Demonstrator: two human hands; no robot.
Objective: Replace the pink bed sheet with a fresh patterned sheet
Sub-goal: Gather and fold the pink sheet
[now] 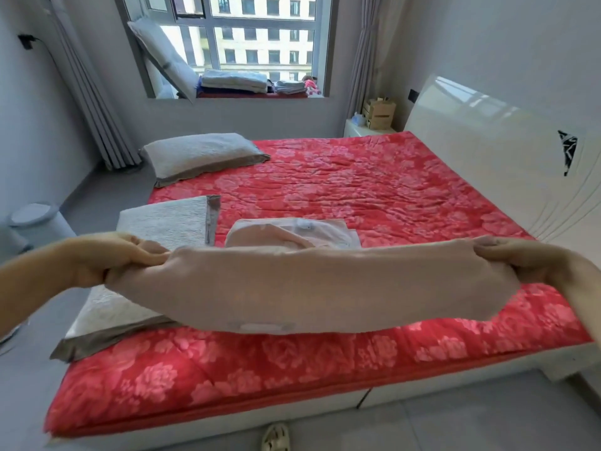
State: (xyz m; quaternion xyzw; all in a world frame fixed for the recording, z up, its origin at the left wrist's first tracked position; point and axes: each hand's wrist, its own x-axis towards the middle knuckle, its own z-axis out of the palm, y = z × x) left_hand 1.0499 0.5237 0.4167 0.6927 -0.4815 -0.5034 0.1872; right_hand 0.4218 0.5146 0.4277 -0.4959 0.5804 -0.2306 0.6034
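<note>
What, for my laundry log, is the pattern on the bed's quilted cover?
The red quilted cover has pink flowers; head view.

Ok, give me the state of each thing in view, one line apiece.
red floral mattress pad: spread flat, uncovered.
pink sheet: folded, held up above the pad, stretched between both hands.
left hand: grips the sheet's left end.
right hand: grips its right end.
near pillow: flat at the pad's edge.
far pillow: flat at the pad's far corner.
second folded cloth: lying on the pad.
left curtain: drawn aside.
</note>
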